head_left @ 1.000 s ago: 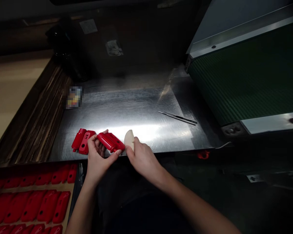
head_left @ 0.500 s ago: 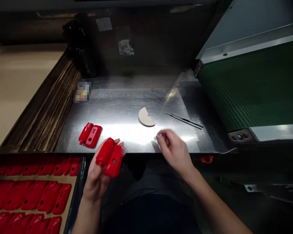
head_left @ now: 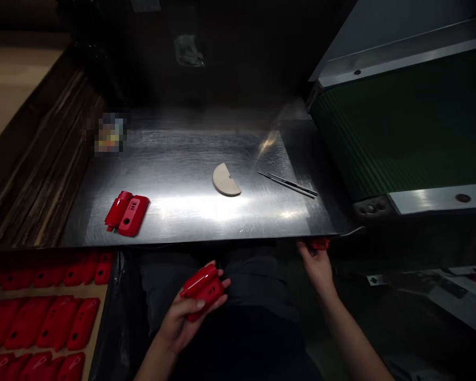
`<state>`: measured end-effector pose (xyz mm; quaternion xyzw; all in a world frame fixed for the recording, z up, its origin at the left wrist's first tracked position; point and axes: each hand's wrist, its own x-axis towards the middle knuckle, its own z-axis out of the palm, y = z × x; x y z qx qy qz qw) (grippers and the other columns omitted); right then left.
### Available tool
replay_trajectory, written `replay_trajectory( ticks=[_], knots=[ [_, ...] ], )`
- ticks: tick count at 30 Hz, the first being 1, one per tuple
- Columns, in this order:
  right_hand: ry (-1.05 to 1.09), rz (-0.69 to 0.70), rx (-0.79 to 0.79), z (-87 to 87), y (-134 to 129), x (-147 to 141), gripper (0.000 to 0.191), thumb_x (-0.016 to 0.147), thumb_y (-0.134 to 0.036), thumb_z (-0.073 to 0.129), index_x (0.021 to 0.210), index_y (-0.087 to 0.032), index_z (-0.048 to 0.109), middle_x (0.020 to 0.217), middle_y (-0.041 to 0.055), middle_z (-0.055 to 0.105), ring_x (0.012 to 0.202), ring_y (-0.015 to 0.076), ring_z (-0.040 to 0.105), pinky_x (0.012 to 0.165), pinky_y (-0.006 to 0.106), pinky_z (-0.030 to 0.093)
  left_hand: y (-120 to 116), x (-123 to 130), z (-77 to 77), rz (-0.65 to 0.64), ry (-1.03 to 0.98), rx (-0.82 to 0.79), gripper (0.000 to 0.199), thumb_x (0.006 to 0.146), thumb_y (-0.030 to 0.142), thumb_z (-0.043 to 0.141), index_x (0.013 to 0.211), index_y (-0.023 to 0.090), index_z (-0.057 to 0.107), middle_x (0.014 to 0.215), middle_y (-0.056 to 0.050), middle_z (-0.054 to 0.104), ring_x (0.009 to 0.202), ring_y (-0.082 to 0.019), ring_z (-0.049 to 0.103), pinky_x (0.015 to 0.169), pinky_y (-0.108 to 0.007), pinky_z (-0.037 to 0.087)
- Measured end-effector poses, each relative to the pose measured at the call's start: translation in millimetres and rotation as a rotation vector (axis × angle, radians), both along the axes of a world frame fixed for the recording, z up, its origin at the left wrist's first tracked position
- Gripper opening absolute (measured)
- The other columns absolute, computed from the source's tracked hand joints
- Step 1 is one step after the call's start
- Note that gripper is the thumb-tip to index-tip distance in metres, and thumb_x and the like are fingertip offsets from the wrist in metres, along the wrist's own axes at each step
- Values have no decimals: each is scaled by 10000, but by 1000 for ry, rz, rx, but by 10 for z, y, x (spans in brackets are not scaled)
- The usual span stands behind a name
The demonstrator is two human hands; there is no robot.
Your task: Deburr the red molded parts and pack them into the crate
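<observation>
My left hand [head_left: 184,324] is low over my lap, shut on a glossy red plastic casing [head_left: 203,291] with its fingers curled under it. My right hand [head_left: 317,267] sits below the front edge of the steel table [head_left: 182,159], its fingertips at a small red piece [head_left: 320,243]. I cannot tell whether they grip it. Two red casing parts [head_left: 127,214] lie side by side on the steel at the left. A beige half-round disc [head_left: 226,180] and a pair of slim metal tweezers [head_left: 287,185] lie further right.
A cardboard tray [head_left: 49,291] lined with black plastic holds rows of red casings at lower left. A green conveyor belt [head_left: 400,127] with metal rails runs along the right. A blurred patch [head_left: 110,135] marks the table's far left, beside a wooden edge.
My left hand has dropped toward my lap with the red casing and turned it. My right hand has moved from above the table to below its front edge, at the small red piece.
</observation>
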<state>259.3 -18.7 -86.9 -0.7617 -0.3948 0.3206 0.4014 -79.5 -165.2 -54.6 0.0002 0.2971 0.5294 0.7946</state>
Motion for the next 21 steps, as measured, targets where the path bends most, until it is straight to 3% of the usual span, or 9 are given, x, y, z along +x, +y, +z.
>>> replay_trajectory(
  ticks=[4,7,9,12,14,17,21],
  knots=[
    [-139,-84,-20,-49,69,102,791,615,-865,661,971,-160,695,967,137,733,1007,363,660,988,510,486,42,84,-48,68,9,-116,581,699,51,720,1270,143,773,1427,-131,719,1435,-389,574,1351,-532,235],
    [-225,-122,-28,-75,-12,202,712,630,-865,654,795,-173,664,787,120,689,912,374,670,941,520,505,1,99,-40,110,23,-220,539,702,72,759,1240,104,777,1369,-156,748,1377,-372,629,1333,-488,293],
    [-260,-148,-13,-115,-58,261,736,658,-900,605,768,-173,642,772,136,683,922,399,682,947,543,522,-40,97,-49,151,65,-328,498,690,65,785,1187,100,790,1278,-159,789,1291,-347,690,1310,-480,339],
    [-287,-176,49,-185,-142,285,903,713,-949,509,1007,-111,674,1093,239,729,1168,462,655,1093,589,483,-92,99,-90,223,160,-469,401,685,19,804,1075,111,797,1104,-132,834,1094,-280,768,1266,-470,408],
    [-294,-172,87,-199,-252,269,977,746,-937,513,1216,-88,629,1346,271,658,1338,454,579,1195,581,419,-106,110,-121,267,187,-503,348,704,10,811,1034,117,786,1042,-120,839,1023,-253,780,1232,-452,453],
    [-299,-59,112,-104,-487,261,841,796,-871,570,1193,-131,625,1327,237,669,1327,428,591,1215,604,400,-80,135,-155,317,168,-518,371,752,19,805,1104,126,763,1116,-128,829,1084,-258,776,1148,-417,541],
    [-329,240,247,289,-686,252,525,892,-720,612,1009,-209,615,1030,137,692,1045,357,677,1047,574,525,23,151,-182,341,130,-535,406,810,13,765,1203,108,729,1218,-158,804,1084,-265,786,958,-361,649]
  ],
)
